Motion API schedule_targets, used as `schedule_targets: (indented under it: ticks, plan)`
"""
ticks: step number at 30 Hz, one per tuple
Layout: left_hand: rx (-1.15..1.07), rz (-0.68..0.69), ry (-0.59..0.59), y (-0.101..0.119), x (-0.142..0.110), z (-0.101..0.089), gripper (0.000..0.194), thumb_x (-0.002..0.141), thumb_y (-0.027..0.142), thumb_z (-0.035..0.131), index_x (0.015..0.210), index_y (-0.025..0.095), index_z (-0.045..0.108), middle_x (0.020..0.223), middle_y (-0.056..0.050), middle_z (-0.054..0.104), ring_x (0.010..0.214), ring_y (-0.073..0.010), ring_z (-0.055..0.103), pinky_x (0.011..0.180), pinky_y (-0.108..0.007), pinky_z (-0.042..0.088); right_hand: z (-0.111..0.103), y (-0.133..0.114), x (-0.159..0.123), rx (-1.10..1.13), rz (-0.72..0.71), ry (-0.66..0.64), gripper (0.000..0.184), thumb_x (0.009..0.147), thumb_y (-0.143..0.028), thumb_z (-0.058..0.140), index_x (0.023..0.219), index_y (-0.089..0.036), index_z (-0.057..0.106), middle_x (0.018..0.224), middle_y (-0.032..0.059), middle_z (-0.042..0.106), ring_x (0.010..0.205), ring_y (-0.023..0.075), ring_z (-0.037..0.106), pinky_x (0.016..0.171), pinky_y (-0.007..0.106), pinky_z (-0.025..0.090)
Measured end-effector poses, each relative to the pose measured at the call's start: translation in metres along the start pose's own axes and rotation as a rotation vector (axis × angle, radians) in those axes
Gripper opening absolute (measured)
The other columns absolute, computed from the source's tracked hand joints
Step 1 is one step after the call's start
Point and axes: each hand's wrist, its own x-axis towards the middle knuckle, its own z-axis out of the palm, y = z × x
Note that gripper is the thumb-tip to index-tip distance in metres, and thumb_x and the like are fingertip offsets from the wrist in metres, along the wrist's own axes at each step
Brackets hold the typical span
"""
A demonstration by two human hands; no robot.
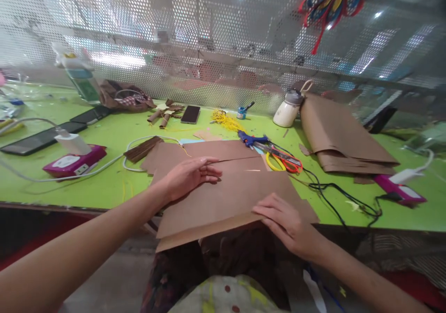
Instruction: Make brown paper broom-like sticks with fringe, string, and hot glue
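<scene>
In the head view, the brown paper sheet is lying across the near edge of the worktop, its near side projecting past that edge toward the person. The left hand is resting on the left part of the paper, its fingers loosely curled and slightly parted, pinching nothing. The right hand is pinching the near edge of the sheet, right of its middle, where a narrow strip is standing out at an angle. The sheet is thus lying beneath the left hand and reaching into the right hand's fingers.

More brown paper is lying under the sheet's far side. Just beyond the sheet's far right part, a blue glue gun is lying beside scissors with yellow handles and an orange-handled tool. Toward the worktop's right edge, a folded brown paper stack is leaning near a white bottle. Toward the left edge, a purple power strip is holding a white plug. A phone is lying near the far edge.
</scene>
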Motion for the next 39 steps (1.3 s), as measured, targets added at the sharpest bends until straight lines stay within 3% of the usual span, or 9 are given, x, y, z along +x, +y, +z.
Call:
schedule_targets:
  ticks: [5, 10, 12, 16, 21, 26, 33, 39]
  plan:
    - [0.117, -0.066, 0.065, 0.002, 0.001, 0.001, 0.034, 0.085, 0.029, 0.06, 0.111, 0.007, 0.062, 0.099, -0.018, 0.068, 0.096, -0.0255, 0.064, 0.096, -0.044, 0.042, -0.008, 0.012, 0.01, 0.028, 0.142, 0.169, 0.026, 0.093, -0.015, 0.044, 0.114, -0.021, 0.059, 0.102, 0.0061, 0.066, 0.096, 0.0171, 0.06, 0.088, 0.032, 0.045]
    - [0.211, -0.178, 0.08, 0.003, 0.002, 0.006, 0.032, 0.08, 0.03, 0.067, 0.106, 0.012, 0.065, 0.099, -0.012, 0.069, 0.093, -0.0176, 0.064, 0.092, -0.032, 0.045, -0.026, 0.024, 0.044, 0.048, 0.275, 0.312, 0.022, 0.092, -0.025, 0.048, 0.101, -0.019, 0.066, 0.097, 0.0065, 0.07, 0.089, 0.019, 0.063, 0.08, 0.031, 0.047]
    - [0.298, -0.195, 0.081, 0.005, 0.004, 0.011, 0.033, 0.078, 0.031, 0.069, 0.106, 0.013, 0.065, 0.096, -0.01, 0.069, 0.088, -0.0161, 0.063, 0.086, -0.031, 0.046, -0.033, 0.026, 0.06, 0.099, 0.283, 0.306, 0.021, 0.091, -0.025, 0.049, 0.099, -0.019, 0.067, 0.095, 0.0059, 0.07, 0.086, 0.0186, 0.064, 0.078, 0.031, 0.048]
    - [0.493, -0.215, -0.037, 0.015, 0.016, 0.017, 0.04, 0.077, 0.043, 0.067, 0.101, 0.012, 0.066, 0.093, -0.011, 0.068, 0.085, -0.0195, 0.062, 0.081, -0.033, 0.047, -0.041, 0.025, 0.086, 0.206, 0.26, 0.232, 0.02, 0.086, -0.023, 0.054, 0.097, -0.019, 0.07, 0.096, 0.0048, 0.07, 0.088, 0.0189, 0.063, 0.08, 0.032, 0.048]
    - [0.265, -0.251, -0.081, 0.032, 0.03, 0.016, 0.061, 0.08, 0.064, 0.052, 0.115, 0.015, 0.061, 0.107, -0.013, 0.065, 0.093, -0.0246, 0.06, 0.078, -0.036, 0.046, -0.044, 0.019, 0.112, 0.498, 0.363, 0.195, 0.022, 0.08, -0.029, 0.059, 0.095, -0.019, 0.072, 0.09, 0.0037, 0.072, 0.083, 0.0192, 0.064, 0.076, 0.032, 0.048]
    - [0.098, -0.205, -0.21, 0.034, 0.035, 0.015, 0.068, 0.076, 0.067, 0.055, 0.124, 0.018, 0.055, 0.12, -0.014, 0.061, 0.107, -0.029, 0.056, 0.086, -0.041, 0.043, -0.037, 0.012, 0.142, 0.773, 0.332, 0.269, 0.023, 0.07, -0.029, 0.068, 0.091, -0.019, 0.073, 0.083, 0.0022, 0.073, 0.078, 0.0179, 0.064, 0.075, 0.031, 0.049]
    - [-0.098, -0.143, -0.125, 0.023, 0.044, 0.021, 0.04, 0.076, 0.035, 0.067, 0.111, 0.017, 0.06, 0.096, -0.008, 0.068, 0.086, -0.021, 0.064, 0.08, -0.033, 0.046, -0.009, 0.036, 0.174, 0.853, 0.438, 0.43, 0.023, 0.061, -0.025, 0.07, 0.082, -0.019, 0.074, 0.074, 0.0017, 0.072, 0.062, 0.0162, 0.062, 0.062, 0.029, 0.049]
    - [-0.164, -0.073, -0.059, 0.005, 0.056, 0.03, 0.044, 0.067, 0.015, 0.072, 0.11, 0.018, 0.06, 0.102, -0.008, 0.068, 0.085, -0.0201, 0.065, 0.083, -0.036, 0.048, 0.014, 0.068, 0.175, 0.878, 0.536, 0.559, 0.022, 0.061, -0.03, 0.067, 0.078, -0.017, 0.072, 0.068, 0.0009, 0.071, 0.064, 0.018, 0.062, 0.06, 0.029, 0.048]
